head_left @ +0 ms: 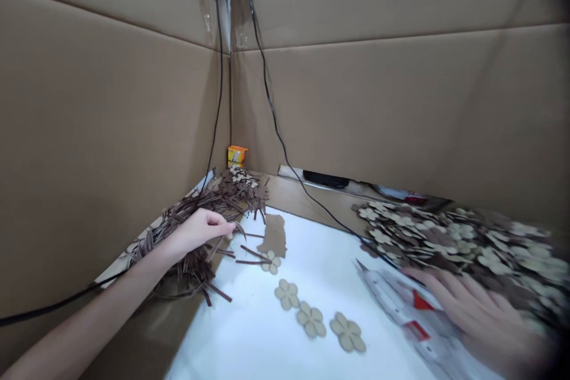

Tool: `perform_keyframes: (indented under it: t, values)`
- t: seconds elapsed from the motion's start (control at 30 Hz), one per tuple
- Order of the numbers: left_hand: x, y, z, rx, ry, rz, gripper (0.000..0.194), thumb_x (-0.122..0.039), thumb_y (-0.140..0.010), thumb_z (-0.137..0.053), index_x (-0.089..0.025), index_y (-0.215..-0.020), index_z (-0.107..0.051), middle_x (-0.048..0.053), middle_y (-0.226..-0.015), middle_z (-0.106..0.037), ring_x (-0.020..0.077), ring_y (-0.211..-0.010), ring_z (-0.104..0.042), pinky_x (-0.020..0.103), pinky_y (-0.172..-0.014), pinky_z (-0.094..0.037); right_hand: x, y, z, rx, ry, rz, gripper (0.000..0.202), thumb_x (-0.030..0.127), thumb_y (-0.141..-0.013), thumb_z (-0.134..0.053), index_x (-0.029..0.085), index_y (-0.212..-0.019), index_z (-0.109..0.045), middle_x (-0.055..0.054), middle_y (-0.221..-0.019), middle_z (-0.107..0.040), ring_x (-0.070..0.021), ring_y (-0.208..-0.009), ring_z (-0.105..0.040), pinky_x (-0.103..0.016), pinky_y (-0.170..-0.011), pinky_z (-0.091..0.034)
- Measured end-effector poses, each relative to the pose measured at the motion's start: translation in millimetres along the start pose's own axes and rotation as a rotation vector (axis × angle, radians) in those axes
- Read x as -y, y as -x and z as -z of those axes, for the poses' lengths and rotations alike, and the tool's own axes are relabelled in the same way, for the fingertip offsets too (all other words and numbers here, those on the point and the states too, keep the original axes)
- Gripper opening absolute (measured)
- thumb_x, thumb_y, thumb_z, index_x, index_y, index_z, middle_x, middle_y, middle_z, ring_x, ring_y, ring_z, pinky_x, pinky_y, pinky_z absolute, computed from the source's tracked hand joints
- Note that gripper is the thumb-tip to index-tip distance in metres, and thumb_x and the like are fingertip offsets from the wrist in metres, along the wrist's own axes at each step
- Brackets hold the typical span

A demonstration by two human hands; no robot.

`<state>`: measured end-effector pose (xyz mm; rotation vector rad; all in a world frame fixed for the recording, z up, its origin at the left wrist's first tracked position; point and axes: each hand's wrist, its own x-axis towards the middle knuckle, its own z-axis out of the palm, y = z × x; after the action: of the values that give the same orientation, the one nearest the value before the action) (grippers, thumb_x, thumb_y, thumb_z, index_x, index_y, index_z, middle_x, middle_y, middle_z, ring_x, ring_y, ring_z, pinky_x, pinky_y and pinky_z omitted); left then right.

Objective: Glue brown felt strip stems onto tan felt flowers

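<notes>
My left hand (209,230) is pinched shut on a thin brown strip (240,230) beside a tangled heap of similar brown strips (196,267). My right hand (478,314), smeared by motion, has its fingers stretched out between a pile of flower cutouts (445,237) and a pointed grey tool with red parts (396,303). The tool's exact kind is unclear. Several beige five-petal flowers (311,319) lie in a slanting row on the white board (249,338). The farthest flower (271,262) has brown strips reaching to it.
Tall cardboard walls (392,107) meet in a corner ahead. A black cable (276,124) hangs down and crosses the work surface toward my right hand. An orange-and-yellow box (236,155) stands in the corner. A ragged brown patch (273,236) lies on the board's far end.
</notes>
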<state>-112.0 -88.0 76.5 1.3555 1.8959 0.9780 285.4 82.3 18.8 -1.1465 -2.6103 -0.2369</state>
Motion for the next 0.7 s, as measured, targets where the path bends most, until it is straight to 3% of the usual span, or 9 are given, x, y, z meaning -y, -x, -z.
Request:
perform_keyframes:
  t: [0.07, 0.17, 0.27, 0.43, 0.57, 0.7]
  values:
    - [-13.6, 2.6, -14.4, 0.085, 0.08, -0.032, 0.041, -0.05, -0.072, -0.057, -0.011, -0.063, -0.065, -0.005, -0.049, -0.043, 0.0067, -0.047, -0.031, 0.02, -0.045, -0.021, 37.2, -16.7, 31.3, 0.038, -0.141, 0.092, 0.039, 0.016, -0.075, -0.045, 0.02, -0.11, -0.06, -0.018, -0.107, -0.061, -0.0297, -0.096, -0.056, -0.042, -0.079, -0.042]
    - [-26.2, 3.5, -35.5, 0.203, 0.118, -0.059, 0.04, -0.05, -0.07, -0.059, -0.011, -0.064, -0.065, -0.003, -0.051, -0.047, 0.0072, -0.048, -0.035, 0.02, -0.046, -0.024, 106.7, -41.3, 66.7, 0.059, -0.501, 0.21, 0.031, 0.031, -0.083, -0.046, 0.023, -0.112, -0.055, -0.01, -0.113, -0.058, -0.0246, -0.105, -0.052, -0.04, -0.089, -0.04]
    - [-28.8, 1.7, -50.9, 0.292, 0.128, -0.139, 0.039, -0.049, -0.07, -0.06, -0.011, -0.065, -0.067, 0.0, -0.057, -0.056, 0.0098, -0.055, -0.044, 0.02, -0.053, -0.033, 153.6, -61.0, 70.8, 0.207, -0.939, 0.192, 0.027, 0.035, -0.083, -0.051, 0.023, -0.106, -0.059, -0.005, -0.107, -0.061, -0.0181, -0.094, -0.057, -0.03, -0.082, -0.045]
    - [-24.6, -0.6, -62.1, 0.319, 0.158, -0.226, 0.038, -0.046, -0.071, -0.061, -0.01, -0.066, -0.068, 0.002, -0.059, -0.059, 0.0123, -0.059, -0.049, 0.022, -0.057, -0.036, 163.9, -77.4, 36.4, 0.473, -1.509, 0.049, 0.028, 0.037, -0.072, -0.065, 0.015, -0.089, -0.067, -0.004, -0.078, -0.066, -0.0148, -0.072, -0.06, -0.027, -0.067, -0.046]
    - [-23.7, 0.6, -65.3, 0.308, 0.185, -0.209, 0.037, -0.044, -0.071, -0.061, -0.009, -0.065, -0.068, 0.002, -0.059, -0.059, 0.0114, -0.057, -0.047, 0.022, -0.054, -0.033, 161.2, -79.1, 24.8, 0.515, -1.61, -0.072, 0.031, 0.035, -0.063, -0.073, 0.013, -0.084, -0.068, -0.001, -0.065, -0.063, -0.0111, -0.06, -0.055, -0.025, -0.06, -0.044]
    - [-25.4, 3.9, -67.3, 0.291, 0.158, -0.203, 0.033, -0.04, -0.072, -0.061, -0.009, -0.065, -0.068, 0.0, -0.055, -0.055, 0.0091, -0.054, -0.042, 0.02, -0.051, -0.03, 162.5, -75.7, 23.5, 0.492, -1.615, -0.099, 0.025, 0.033, -0.063, -0.072, 0.013, -0.077, -0.069, 0.0, -0.06, -0.061, -0.0091, -0.057, -0.052, -0.023, -0.057, -0.042]
